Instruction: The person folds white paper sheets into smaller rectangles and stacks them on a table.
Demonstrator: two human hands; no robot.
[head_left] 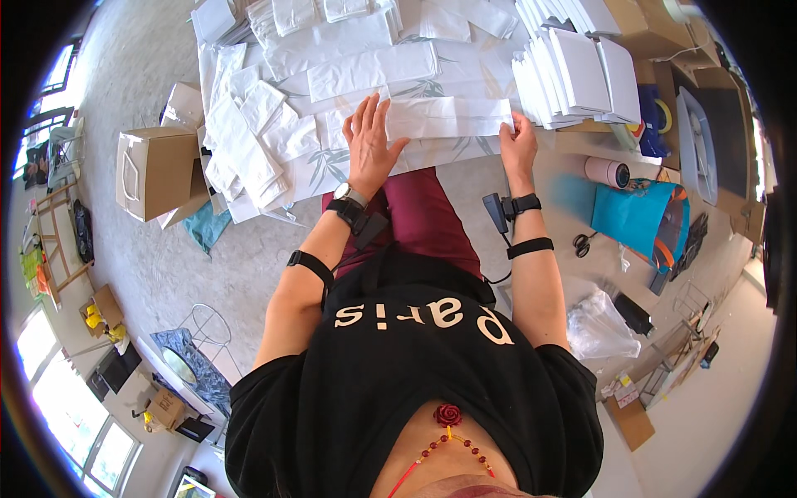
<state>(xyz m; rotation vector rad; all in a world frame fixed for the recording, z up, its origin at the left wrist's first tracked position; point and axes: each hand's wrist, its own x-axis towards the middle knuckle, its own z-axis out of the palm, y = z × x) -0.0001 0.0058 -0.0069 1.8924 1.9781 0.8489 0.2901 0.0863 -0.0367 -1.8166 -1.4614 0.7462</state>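
My left hand lies flat, fingers spread, pressing on a long folded white paper sheet at the near edge of the table. My right hand pinches the right end of that same sheet with closed fingers. Both wrists carry black straps, and a small black device hangs by my right wrist. More folded white paper pieces lie just beyond the sheet.
A heap of folded white papers covers the table's left side and a neat stack of white papers stands at the right. An open cardboard box sits on the floor left. A teal bag, scissors and a roll lie right.
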